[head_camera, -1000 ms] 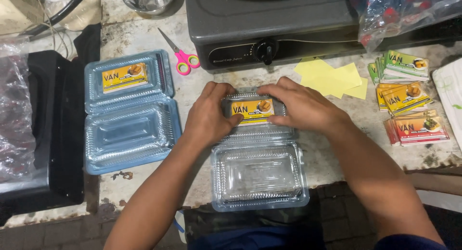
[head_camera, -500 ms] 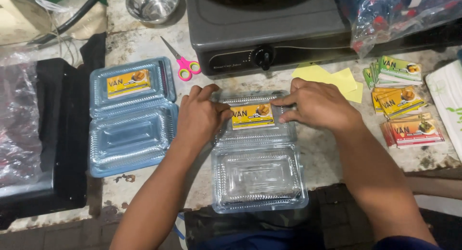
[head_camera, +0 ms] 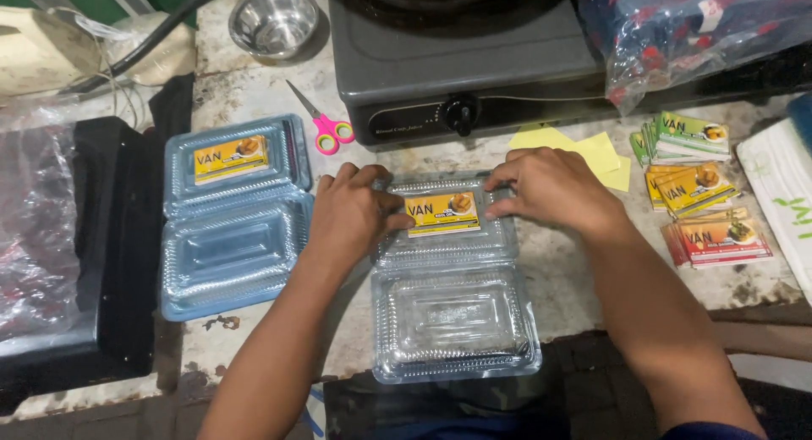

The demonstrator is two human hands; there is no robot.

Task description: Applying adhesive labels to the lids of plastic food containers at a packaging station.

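Note:
An open clear plastic clamshell box (head_camera: 455, 321) lies in front of me on the worn counter. A yellow label sticker (head_camera: 442, 213) sits on its lid half. My left hand (head_camera: 351, 216) presses the label's left edge with the thumb. On the right side, my right hand (head_camera: 554, 190) has its fingertips on the lid's rim and the label's right edge. Neither hand grips anything; both rest flat on the lid.
A second open clamshell (head_camera: 233, 216) with a yellow label lies to the left. Pink-handled scissors (head_camera: 321, 123) and a steel bowl (head_camera: 272, 19) sit behind it. A black stove (head_camera: 465, 59) stands at the back. Label stacks (head_camera: 702, 203) and yellow backing papers (head_camera: 592, 152) lie right.
My hands have slid outward off the label's middle to its left and right edges, uncovering it. The view has shifted slightly.

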